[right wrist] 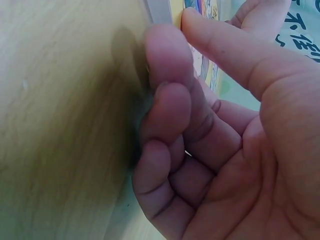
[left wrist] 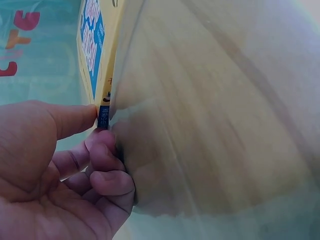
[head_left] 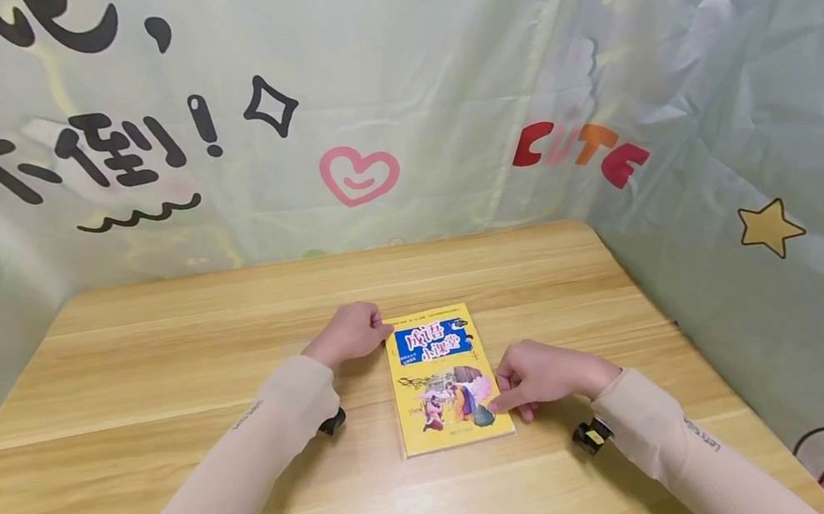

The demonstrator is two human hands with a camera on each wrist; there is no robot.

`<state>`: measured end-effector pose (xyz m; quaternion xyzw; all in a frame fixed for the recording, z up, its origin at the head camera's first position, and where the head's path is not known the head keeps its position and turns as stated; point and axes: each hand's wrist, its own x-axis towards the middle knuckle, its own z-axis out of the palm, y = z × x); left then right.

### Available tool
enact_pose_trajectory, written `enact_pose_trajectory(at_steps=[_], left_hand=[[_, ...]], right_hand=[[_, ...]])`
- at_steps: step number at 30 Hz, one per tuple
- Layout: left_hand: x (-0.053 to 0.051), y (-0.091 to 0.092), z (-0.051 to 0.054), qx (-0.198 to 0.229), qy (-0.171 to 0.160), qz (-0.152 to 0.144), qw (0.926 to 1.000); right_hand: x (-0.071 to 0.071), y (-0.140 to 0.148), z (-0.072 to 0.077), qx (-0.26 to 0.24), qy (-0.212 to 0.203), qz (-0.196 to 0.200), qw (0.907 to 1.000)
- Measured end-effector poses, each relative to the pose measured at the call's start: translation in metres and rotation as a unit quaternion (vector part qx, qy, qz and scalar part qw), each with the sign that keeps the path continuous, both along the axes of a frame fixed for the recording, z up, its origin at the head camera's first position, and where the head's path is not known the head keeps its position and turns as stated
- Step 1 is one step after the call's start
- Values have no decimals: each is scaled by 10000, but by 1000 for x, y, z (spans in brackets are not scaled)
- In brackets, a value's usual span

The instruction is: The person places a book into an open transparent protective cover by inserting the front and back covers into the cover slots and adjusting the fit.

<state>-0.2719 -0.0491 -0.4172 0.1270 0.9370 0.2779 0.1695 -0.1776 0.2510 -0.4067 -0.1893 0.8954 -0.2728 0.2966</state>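
A yellow book (head_left: 443, 379) with a blue title panel lies face up on the wooden table, its cover showing pictured figures. At its upper left corner my left hand (head_left: 353, 330) pinches the edge; in the left wrist view the thumb of that hand (left wrist: 65, 160) is on the cover side of the book (left wrist: 104, 80), with the other fingers curled by the spine. My right hand (head_left: 548, 372) grips the lower right edge, thumb over the cover. The right wrist view has this hand (right wrist: 215, 110) with fingers curled beside the edge of the book (right wrist: 176, 12).
The wooden table (head_left: 166, 358) extends on both sides of the book and behind it. A pale green printed curtain (head_left: 422, 63) hangs along the back and right side of the table. Small black devices sit at both wrists.
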Motion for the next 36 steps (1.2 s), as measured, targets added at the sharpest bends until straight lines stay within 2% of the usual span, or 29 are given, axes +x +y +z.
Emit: enact_pose_trajectory(at_steps=[6,14,21,28,31,36], left_hand=[[4,-2,0,-11,120,-97,9999],[17,-6,4,108,665,-211,9975],[31,-14,7,-94,1238,8,9923],[48,-24,9,-340,1275,223,9910],[55,-29,10,-501,1323,163,9898],[67,-40,12,-693,1325,-14,9888]], right_hand=[[-1,2,-1,-51,90,53,9999],[-5,5,2,-160,514,9,9986],[-12,0,3,-96,1125,-235,9933],[-17,-6,3,-128,1321,-836,9876],[-18,-7,4,-133,1367,-969,9858],[-18,-10,5,-134,1382,-936,9859]])
